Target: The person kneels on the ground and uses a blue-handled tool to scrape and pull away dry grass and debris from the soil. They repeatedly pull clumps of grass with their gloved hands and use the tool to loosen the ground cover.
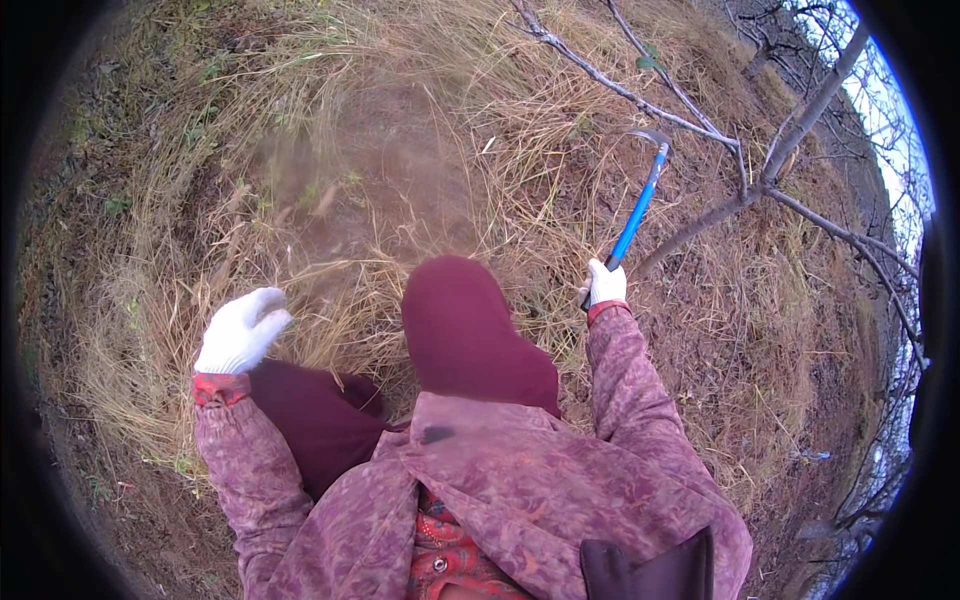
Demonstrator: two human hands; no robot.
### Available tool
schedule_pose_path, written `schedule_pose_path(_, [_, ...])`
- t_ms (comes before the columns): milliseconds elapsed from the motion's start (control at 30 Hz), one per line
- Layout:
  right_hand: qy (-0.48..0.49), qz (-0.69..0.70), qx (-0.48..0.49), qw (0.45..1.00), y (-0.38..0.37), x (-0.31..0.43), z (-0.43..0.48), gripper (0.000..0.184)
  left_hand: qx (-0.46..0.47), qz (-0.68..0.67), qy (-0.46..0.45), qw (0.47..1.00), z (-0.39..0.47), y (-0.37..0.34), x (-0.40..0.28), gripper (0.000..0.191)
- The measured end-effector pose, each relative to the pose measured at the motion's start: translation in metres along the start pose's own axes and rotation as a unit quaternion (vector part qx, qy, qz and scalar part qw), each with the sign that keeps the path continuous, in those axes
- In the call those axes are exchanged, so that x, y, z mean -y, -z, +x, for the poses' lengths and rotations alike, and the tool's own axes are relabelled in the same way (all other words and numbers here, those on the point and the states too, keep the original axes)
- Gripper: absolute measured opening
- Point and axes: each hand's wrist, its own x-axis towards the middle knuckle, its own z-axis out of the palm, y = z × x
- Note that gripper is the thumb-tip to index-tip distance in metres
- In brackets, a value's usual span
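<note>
My right hand [606, 283], in a white knit glove, grips the dark lower end of a sickle [640, 206]. Its long handle is mostly blue, and a curved metal blade [651, 136] sits at the far end, over dry grass. To the left, my left hand [241, 330] wears a matching white glove and holds nothing, its thumb apart from the curled fingers. Long straw-coloured grass [337, 300] lies close beside that hand. Between my arms are my bent knees in maroon trousers [465, 330].
A bare tree trunk [697, 225] rises right of the sickle and forks. One thin branch [637, 101] reaches over the ground near the blade; another branch [847, 236] spreads right. Matted dry grass [187, 187] covers the ground ahead and left. Bare soil [405, 172] shows between the stalks.
</note>
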Motion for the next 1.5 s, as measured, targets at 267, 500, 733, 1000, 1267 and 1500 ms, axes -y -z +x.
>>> schedule_pose_path(267, [-0.285,0.129,0.068,0.947,0.008,-0.092,-0.027,0.016,0.018,0.013,-0.004,1.0,0.011,-0.002,-0.017,0.041])
schedule_pose_path(500, [-0.24,-0.221,0.199,0.924,0.149,-0.086,-0.179,0.023,0.051,-0.004,-0.011,0.999,0.019,-0.005,-0.024,0.046])
schedule_pose_path(733, [-0.162,-0.331,0.132,0.92,0.238,-0.151,-0.267,0.042,0.052,0.004,-0.012,0.999,0.02,-0.011,-0.018,0.046])
schedule_pose_path(1000, [0.027,-0.368,-0.07,0.927,0.16,-0.113,-0.159,0.039,0.047,0.072,-0.011,0.996,0.023,-0.015,-0.013,0.045])
schedule_pose_path(1267, [-0.125,-0.097,-0.045,0.986,0.099,-0.11,-0.054,0.021,0.05,0.076,-0.008,0.996,0.019,-0.013,-0.012,0.045])
schedule_pose_path(1500, [-0.318,-0.095,0.206,0.921,0.159,-0.133,-0.163,0.014,0.049,0.083,-0.006,0.995,0.022,-0.013,-0.017,0.042])
